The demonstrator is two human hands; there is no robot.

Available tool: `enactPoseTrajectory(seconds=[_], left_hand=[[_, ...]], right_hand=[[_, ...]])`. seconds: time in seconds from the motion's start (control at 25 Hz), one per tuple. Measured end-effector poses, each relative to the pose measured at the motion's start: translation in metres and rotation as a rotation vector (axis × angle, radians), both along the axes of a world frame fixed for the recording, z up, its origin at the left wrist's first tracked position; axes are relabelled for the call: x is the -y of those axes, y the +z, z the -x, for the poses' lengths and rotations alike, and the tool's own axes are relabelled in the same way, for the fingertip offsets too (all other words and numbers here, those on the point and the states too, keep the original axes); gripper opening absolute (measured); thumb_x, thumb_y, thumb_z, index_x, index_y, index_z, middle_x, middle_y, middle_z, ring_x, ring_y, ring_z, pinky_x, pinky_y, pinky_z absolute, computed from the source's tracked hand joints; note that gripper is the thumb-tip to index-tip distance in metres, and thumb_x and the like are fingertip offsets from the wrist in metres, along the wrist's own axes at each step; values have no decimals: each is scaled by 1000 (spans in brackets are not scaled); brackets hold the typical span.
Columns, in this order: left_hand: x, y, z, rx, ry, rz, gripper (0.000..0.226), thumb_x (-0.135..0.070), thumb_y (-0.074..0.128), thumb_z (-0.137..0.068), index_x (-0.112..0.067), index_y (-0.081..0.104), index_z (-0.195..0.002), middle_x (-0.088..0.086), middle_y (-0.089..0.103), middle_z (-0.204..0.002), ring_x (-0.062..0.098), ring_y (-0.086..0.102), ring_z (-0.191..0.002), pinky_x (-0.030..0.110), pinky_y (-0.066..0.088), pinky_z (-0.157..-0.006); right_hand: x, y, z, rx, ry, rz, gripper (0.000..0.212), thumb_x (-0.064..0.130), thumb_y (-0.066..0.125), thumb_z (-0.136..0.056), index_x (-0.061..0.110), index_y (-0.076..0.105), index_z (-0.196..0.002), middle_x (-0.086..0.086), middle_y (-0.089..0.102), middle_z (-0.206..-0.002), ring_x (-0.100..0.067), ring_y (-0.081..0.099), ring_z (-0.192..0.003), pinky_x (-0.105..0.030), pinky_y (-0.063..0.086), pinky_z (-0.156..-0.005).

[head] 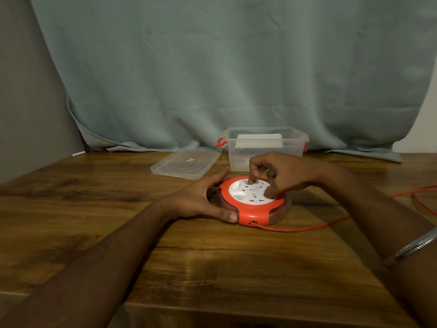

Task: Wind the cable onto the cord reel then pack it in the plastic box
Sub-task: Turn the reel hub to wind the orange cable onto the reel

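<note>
Wooden tabletop [94, 197] gives us wide bare room left and front, its near edge close below our arms. Behind stands the open plastic box [238, 159], its lid [186, 163] beside it. Centre, the cord reel [254, 213] lies flat: rigid, smooth, probably light enough to skid. Our left hand [201, 200] cups its rim; our right hand [281, 176] presses fingertips into the white face [246, 195], likely for turning. Limp cable [307, 229] trails right, towards the edge, and may snag.
</note>
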State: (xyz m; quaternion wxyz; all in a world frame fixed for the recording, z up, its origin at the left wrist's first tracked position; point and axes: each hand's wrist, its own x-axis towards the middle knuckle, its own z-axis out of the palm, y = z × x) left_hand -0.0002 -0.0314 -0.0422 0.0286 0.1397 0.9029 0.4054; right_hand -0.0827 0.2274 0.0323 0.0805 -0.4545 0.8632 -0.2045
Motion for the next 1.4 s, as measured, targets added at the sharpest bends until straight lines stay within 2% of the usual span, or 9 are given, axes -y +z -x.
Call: enactPoseTrajectory(seconds=[0.16, 0.28, 0.44, 0.68, 0.88, 1.12, 1.24, 1.32, 1.4], left_hand=[[0, 0, -1, -10, 2, 12, 140, -59, 97, -53, -45, 12, -163, -15, 26, -169, 6, 32, -149, 23, 32, -117], [0, 1, 0, -21, 11, 34, 139, -63, 96, -53, -46, 12, -163, -15, 25, -170, 6, 32, -149, 22, 32, -115], [0, 1, -1, -20, 13, 34, 140, -64, 95, -52, -47, 12, -163, -14, 25, -169, 6, 32, -148, 22, 32, -115], [-1, 1, 0, -20, 7, 25, 142, -62, 95, -50, -43, 12, -164, -13, 26, -170, 8, 31, -150, 24, 31, -117], [0, -1, 2, -25, 3, 4, 140, -59, 96, -52, -43, 13, -164, -15, 28, -168, 2, 34, -146, 11, 32, -106], [2, -4, 3, -32, 4, -11, 135, -51, 99, -59, -40, 16, -165, -17, 33, -165, -5, 41, -139, 1, 36, -99], [2, -4, 4, -41, 8, -16, 133, -47, 100, -60, -37, 19, -165, -16, 35, -164, -11, 42, -135, 0, 36, -98], [2, -4, 4, -51, 22, -11, 133, -49, 100, -59, -38, 20, -165, -16, 35, -165, -2, 39, -143, 5, 34, -105], [3, -3, 4, -46, 24, 0, 135, -55, 99, -55, -41, 20, -164, -15, 33, -166, 3, 37, -146, 13, 34, -109]], right_hand=[[-3, 0, 1, 5, -5, 5, 47, 0, 84, -73, 19, 47, -95, -3, 75, -119, 12, 60, -57, -17, 45, -49], [-3, -1, -1, 2, -30, 19, 52, 9, 90, -72, 25, 46, -95, 0, 77, -114, 9, 59, -55, -13, 44, -50], [-1, -2, -5, -59, -58, 10, 50, 27, 94, -70, 27, 51, -95, 3, 76, -101, -5, 69, -87, -17, 49, -61], [5, -3, -9, -130, -29, -32, 37, 33, 88, -74, 22, 55, -61, 13, 57, -56, -1, 55, -59, -28, 42, -59], [14, -10, -16, -255, -29, -50, 51, 41, 80, -81, 18, 49, -48, 5, 48, -46, -9, 46, -47, -34, 40, -57], [28, -22, -19, -418, -56, 5, 54, 48, 70, -84, 18, 45, -46, 4, 44, -44, -12, 42, -44, -31, 33, -50], [26, -21, -18, -452, -80, 79, 35, 45, 72, -79, 21, 55, -60, 8, 56, -52, -7, 53, -52, -28, 36, -52], [22, -14, -16, -402, -84, 154, 13, 30, 75, -76, 29, 62, -79, 11, 69, -71, -1, 62, -68, -30, 45, -57], [17, -6, -14, -250, -34, 126, 35, 9, 75, -72, 31, 63, -96, 11, 75, -90, -3, 67, -84, -31, 53, -61]])
